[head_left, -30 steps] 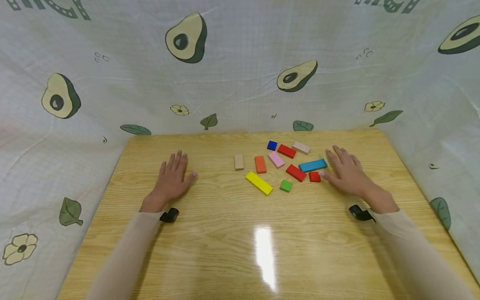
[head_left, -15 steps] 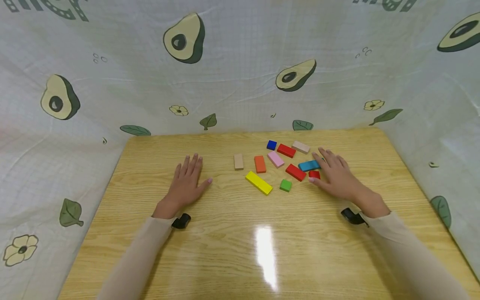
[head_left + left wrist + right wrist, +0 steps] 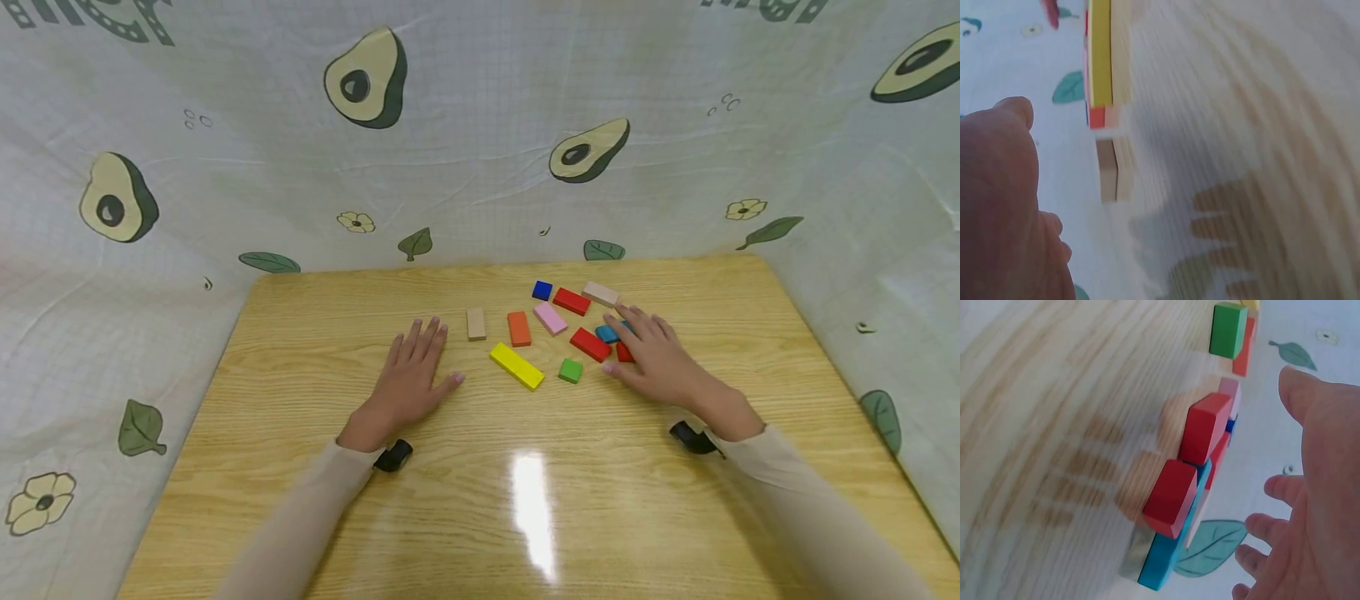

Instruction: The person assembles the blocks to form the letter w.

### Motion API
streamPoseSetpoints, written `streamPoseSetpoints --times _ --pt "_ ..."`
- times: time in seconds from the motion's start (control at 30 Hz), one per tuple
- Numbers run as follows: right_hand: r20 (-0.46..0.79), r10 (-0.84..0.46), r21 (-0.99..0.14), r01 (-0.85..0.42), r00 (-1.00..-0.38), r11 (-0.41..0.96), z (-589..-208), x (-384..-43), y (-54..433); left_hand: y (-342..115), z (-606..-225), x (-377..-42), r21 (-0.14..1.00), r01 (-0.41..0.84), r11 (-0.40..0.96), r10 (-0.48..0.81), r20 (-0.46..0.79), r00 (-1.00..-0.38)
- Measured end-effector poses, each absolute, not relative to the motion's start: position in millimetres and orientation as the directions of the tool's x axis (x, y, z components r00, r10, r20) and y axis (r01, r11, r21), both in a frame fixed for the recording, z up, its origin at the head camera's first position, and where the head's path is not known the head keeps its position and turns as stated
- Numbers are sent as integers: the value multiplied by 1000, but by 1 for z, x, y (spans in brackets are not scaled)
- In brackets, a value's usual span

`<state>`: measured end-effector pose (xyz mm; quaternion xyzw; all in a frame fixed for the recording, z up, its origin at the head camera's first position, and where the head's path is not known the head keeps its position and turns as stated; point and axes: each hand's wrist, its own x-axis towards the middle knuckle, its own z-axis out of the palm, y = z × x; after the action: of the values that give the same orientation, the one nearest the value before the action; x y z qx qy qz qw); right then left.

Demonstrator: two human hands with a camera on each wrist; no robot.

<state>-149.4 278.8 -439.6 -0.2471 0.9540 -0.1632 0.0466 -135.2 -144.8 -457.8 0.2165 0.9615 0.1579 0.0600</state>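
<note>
Above the table, my left hand (image 3: 407,383) has straight, spread fingers and holds nothing. To its right lie a tan block (image 3: 476,324), an orange block (image 3: 519,329) and a long yellow block (image 3: 517,367). My right hand (image 3: 660,358) hovers with fingers extended over the blue block (image 3: 1163,556) and the small red block (image 3: 1171,492), hiding part of both in the head view. Beside its thumb are a longer red block (image 3: 591,344) and a green block (image 3: 571,371). Pink (image 3: 551,317), dark blue (image 3: 542,291), red (image 3: 572,302) and pale (image 3: 601,293) blocks lie farther back.
The wooden table (image 3: 300,308) ends at a white cloth (image 3: 465,125) printed with avocados and leaves, which rises behind and at both sides. A bright glare (image 3: 532,517) shows on the tabletop near the front.
My left hand has moved right, nearer the tan and yellow blocks. My right hand has moved left over the blue and small red blocks. The blocks stay where they were.
</note>
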Motion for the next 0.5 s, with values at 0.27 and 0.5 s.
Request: streamPoseSetpoints --times 0.27,0.5 --pt "18 -533 -323 -510 -846 797 -443 -149 272 -119 -456 -128 305 422 854 473 -115 -873" --pt "22 -551 -315 -529 -834 788 -444 -149 268 -99 -458 -122 297 444 845 498 -135 -857"
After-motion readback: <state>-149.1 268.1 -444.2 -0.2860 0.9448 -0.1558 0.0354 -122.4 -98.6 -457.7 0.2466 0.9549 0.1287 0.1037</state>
